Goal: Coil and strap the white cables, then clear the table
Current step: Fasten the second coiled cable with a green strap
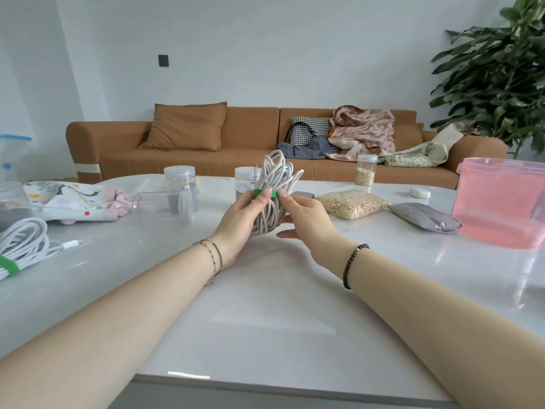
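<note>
A coiled bundle of white cable (pixel 275 175) stands upright above the middle of the white table (pixel 265 305). My left hand (pixel 244 219) grips the bundle from the left, its fingers curled round it. A green strap (pixel 259 192) circles the coil's waist. My right hand (pixel 306 215) pinches the strap's right end at the coil. A second white cable coil (pixel 23 242), bound with a green strap (pixel 8 265), lies at the table's left edge with its plug pointing right.
Clear jars (pixel 180 178) stand and lie behind my hands, and one with grain (pixel 365 170) stands further right. A bag of oats (pixel 352 203), a grey pouch (pixel 424 219) and a pink tub (pixel 501 202) sit right. Patterned cloth (pixel 73 200) lies left.
</note>
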`<state>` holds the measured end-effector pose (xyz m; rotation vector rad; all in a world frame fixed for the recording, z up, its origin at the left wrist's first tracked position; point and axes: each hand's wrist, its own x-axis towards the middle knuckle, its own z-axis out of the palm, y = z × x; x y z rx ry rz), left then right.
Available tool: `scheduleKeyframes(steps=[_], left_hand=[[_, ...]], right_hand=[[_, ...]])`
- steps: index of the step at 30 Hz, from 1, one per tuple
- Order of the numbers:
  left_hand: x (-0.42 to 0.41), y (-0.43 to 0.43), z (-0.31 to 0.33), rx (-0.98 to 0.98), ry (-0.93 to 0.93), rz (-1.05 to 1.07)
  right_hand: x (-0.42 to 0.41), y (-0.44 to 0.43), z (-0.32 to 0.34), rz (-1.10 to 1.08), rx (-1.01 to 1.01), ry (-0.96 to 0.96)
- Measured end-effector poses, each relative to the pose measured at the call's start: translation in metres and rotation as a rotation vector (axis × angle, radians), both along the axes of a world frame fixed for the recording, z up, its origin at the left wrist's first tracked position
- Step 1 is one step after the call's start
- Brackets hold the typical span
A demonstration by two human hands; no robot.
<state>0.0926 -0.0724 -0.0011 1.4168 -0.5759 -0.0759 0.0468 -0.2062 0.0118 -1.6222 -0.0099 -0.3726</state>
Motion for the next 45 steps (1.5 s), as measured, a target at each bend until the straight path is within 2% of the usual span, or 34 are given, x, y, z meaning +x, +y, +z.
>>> scheduleKeyframes(steps=[7, 13, 20, 32, 45], left_hand=[[0.001, -0.001, -0.004, 0.153, -0.123, 0.104], [0.006, 0.003, -0.006, 0.147, -0.097, 0.116], [0.004, 0.002, -0.003, 0.079, -0.07, 0.095], [0.008, 0.003, -0.004, 0.06, 0.008, 0.013], [0.009, 0.006, -0.003, 0.106, -0.058, 0.065]], right_hand=[[0.003, -0.007, -0.002, -0.164, -0.102, -0.044], [-0.001, -0.007, -0.002, -0.229, -0.119, 0.022], [-0.003, -0.004, 0.004, -0.101, 0.009, 0.148], [-0.004, -0.001, 0.004, -0.088, -0.029, 0.052], [-0.007, 0.001, 0.002, -0.06, 0.021, -0.024]])
